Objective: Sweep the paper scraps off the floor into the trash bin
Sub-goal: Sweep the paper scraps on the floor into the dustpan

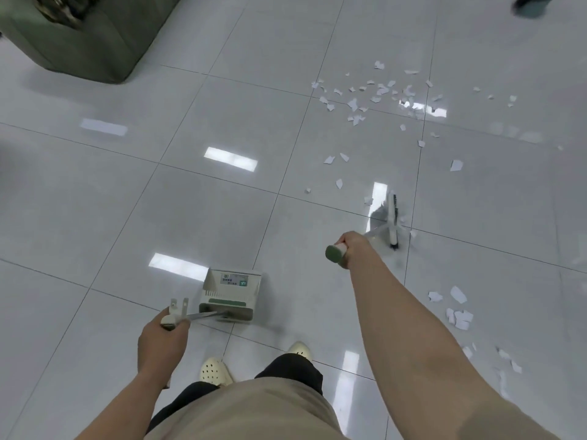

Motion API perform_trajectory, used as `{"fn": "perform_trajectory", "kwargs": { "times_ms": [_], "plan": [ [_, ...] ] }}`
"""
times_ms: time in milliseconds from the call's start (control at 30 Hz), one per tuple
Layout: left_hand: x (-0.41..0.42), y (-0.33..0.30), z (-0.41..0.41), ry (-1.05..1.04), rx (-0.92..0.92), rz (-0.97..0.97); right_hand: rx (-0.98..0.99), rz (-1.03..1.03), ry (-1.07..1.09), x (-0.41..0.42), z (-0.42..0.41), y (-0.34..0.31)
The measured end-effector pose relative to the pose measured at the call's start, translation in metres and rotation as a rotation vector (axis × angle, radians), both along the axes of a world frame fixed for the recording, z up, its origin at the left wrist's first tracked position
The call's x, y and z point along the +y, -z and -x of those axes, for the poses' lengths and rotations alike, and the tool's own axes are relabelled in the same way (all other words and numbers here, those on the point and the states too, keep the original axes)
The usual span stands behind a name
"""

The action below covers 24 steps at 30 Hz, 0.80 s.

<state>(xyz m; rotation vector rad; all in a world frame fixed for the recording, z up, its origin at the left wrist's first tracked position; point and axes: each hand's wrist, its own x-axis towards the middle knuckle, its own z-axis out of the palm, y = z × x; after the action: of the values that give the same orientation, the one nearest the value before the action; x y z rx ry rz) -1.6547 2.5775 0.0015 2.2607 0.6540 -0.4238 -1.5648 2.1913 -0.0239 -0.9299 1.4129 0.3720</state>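
White paper scraps (378, 92) lie scattered over the glossy tiled floor at the upper right, with several more scraps (457, 308) at my lower right. My right hand (352, 247) grips the green-capped handle of a broom whose head (393, 222) stands on the floor among a few scraps. My left hand (163, 338) holds the top of the long handle of a white and green dustpan (230, 295), which sits on the floor just ahead of my feet. No trash bin is in sight.
A dark green upholstered piece of furniture (85, 36) stands at the upper left. Another person's foot (530, 3) shows at the top right corner. My feet in cream clogs (216, 371) are under the dustpan. Bright ceiling-light reflections dot the tiles.
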Motion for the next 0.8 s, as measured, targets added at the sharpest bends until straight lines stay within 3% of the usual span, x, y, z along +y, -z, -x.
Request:
{"fn": "perform_trajectory", "kwargs": {
  "times_ms": [300,467,600,800],
  "plan": [
    [-0.021,0.012,-0.082,-0.003,-0.003,0.106,-0.225,-0.128,0.252,0.062,-0.034,-0.041],
    [-0.033,0.019,-0.164,0.043,0.013,0.210,-0.361,-0.415,0.492,0.087,-0.048,-0.047],
    [-0.032,0.013,-0.231,0.117,0.031,0.241,-0.392,-0.587,0.467,0.122,-0.073,-0.065],
    [-0.028,0.017,-0.279,0.197,0.045,0.253,-0.404,-0.675,0.412,0.169,-0.123,-0.067]
  ]
}}
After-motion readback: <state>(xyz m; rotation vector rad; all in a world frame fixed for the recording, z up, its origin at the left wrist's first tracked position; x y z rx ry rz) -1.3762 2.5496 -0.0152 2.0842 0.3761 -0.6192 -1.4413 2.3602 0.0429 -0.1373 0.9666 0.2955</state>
